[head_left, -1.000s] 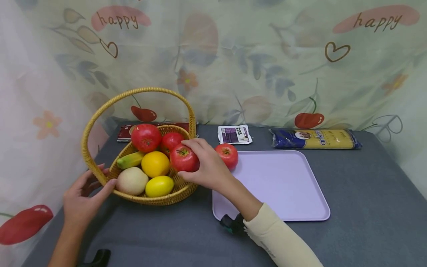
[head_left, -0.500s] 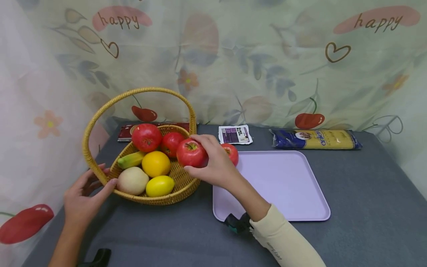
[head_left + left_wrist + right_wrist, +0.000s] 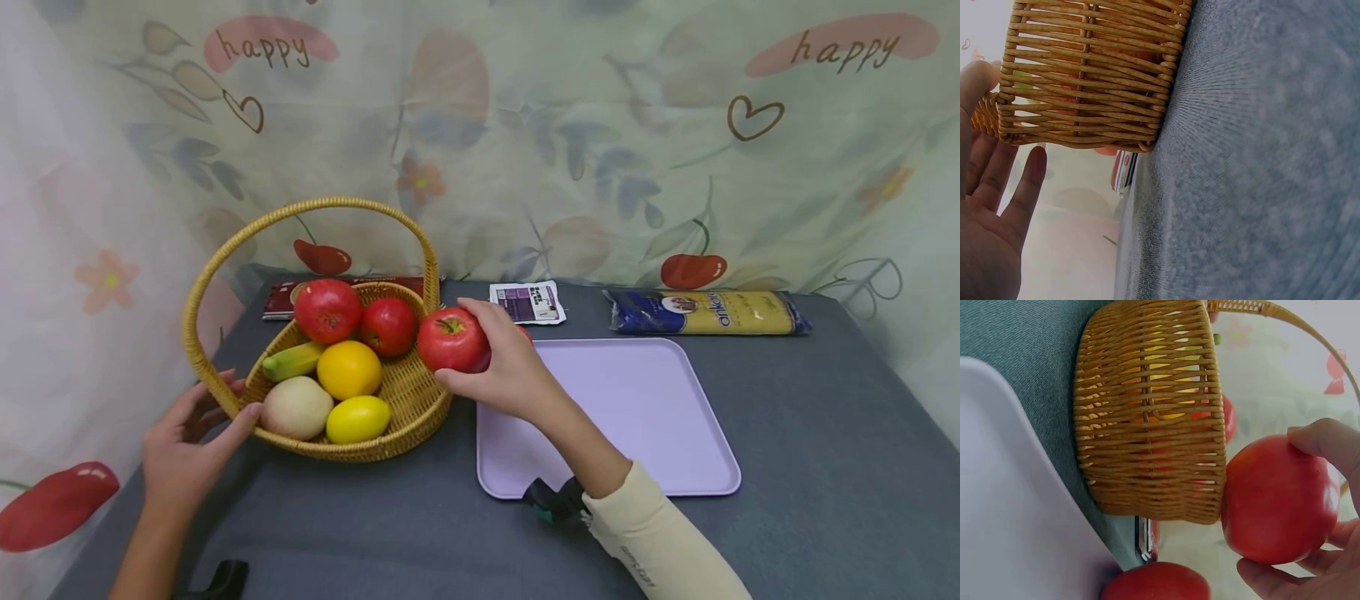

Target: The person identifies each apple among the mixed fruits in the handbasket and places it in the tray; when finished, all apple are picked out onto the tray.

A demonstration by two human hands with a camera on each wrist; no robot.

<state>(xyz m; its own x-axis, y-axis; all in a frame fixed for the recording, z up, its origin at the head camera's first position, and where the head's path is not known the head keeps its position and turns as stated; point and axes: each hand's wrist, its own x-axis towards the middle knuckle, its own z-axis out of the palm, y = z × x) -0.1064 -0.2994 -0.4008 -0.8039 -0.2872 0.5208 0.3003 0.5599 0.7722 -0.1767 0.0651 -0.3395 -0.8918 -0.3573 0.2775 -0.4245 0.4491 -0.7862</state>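
My right hand (image 3: 510, 367) grips a red apple (image 3: 452, 340) from its right side, thumb and fingers round it. The apple is level with the wicker basket's right rim; in the right wrist view it looks beside that rim. My left hand (image 3: 191, 437) holds the basket (image 3: 360, 450) at its left rim, by the foot of the handle (image 3: 197, 308). Inside lie a red pomegranate-like fruit (image 3: 327, 311), a red apple (image 3: 390, 327), a green-yellow banana-like fruit (image 3: 292, 362), an orange (image 3: 349, 369), a lemon (image 3: 358, 419) and a pale round fruit (image 3: 297, 407).
A lilac tray (image 3: 637, 433) lies right of the basket. Another red fruit (image 3: 1155, 584) by its far left corner is mostly hidden behind my right hand in the head view. Along the back are a white-purple packet (image 3: 527, 302), a pasta bag (image 3: 708, 312) and a dark red packet (image 3: 279, 300).
My right hand has carried the apple rightward, from over the fruit in the basket to its right rim. The left hand and the basket have stayed where they were.
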